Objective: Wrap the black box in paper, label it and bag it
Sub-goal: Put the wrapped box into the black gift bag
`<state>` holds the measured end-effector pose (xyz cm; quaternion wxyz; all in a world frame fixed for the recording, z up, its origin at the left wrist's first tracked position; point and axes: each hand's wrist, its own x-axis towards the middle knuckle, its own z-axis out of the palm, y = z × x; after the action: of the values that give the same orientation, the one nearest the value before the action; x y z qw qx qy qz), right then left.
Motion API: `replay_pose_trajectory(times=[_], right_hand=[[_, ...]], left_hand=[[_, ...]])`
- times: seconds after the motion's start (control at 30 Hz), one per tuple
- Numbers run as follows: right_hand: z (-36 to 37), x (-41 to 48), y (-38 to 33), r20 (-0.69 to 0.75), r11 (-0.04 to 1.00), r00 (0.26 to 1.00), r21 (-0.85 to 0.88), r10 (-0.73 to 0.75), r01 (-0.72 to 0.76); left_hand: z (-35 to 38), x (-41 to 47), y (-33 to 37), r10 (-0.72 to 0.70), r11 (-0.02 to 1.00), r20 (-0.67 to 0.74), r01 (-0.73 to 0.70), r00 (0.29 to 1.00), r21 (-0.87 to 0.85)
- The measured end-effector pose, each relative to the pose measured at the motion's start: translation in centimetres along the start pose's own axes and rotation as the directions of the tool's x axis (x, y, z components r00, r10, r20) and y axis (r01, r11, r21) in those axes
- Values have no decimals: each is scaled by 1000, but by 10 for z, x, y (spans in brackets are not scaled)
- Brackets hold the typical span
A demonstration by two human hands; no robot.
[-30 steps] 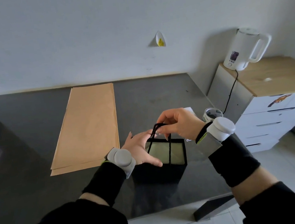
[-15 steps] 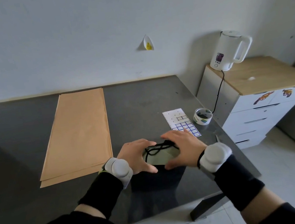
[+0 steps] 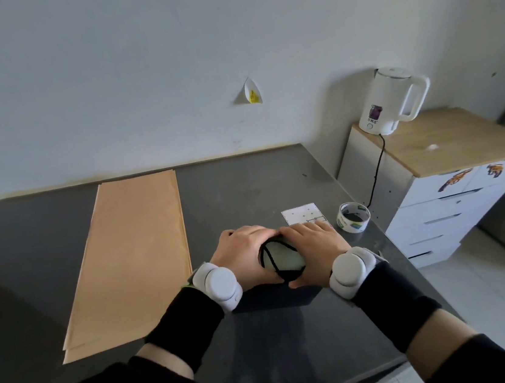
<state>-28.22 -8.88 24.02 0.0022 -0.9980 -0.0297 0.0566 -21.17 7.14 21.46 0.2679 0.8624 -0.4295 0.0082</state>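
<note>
— Where is our black paper bag with cord handles (image 3: 281,259)?
— On the dark grey table (image 3: 245,192), near the brown paper sheets (image 3: 135,256). Our left hand (image 3: 240,256) and right hand (image 3: 315,247) press it, fingers flat.

Matt brown paper sheets (image 3: 132,257) lie on a smooth, faintly glossy dark table (image 3: 244,186); kettle (image 3: 389,99) glossy white plastic.
</note>
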Motion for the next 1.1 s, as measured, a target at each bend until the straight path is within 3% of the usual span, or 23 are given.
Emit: replay_pose_trajectory(times=[0.37,0.53,0.73,0.87,0.97,1.1], right_hand=[[-52,88,39,-146,998,989,-54,28,-36],[-53,138,79,-205,993,978,-110,24,-48],[-55,214,160,-201,992,979,-116,16,-40],[-48,270,193,-183,992,982,-128,-38,14],[-38,302,196,-185,993,982,-112,-43,22],[-23,343,194,-166,998,986,-50,-32,24]], left_hand=[[-16,88,-43,152,987,-275,-131,949,94],[-4,143,-47,235,972,-470,-207,851,111],[36,215,-60,320,946,-440,-258,839,196],[56,246,-77,246,953,-399,-146,883,265],[57,251,-90,162,965,-452,-45,877,259],[57,261,-139,-67,966,-433,168,899,199]])
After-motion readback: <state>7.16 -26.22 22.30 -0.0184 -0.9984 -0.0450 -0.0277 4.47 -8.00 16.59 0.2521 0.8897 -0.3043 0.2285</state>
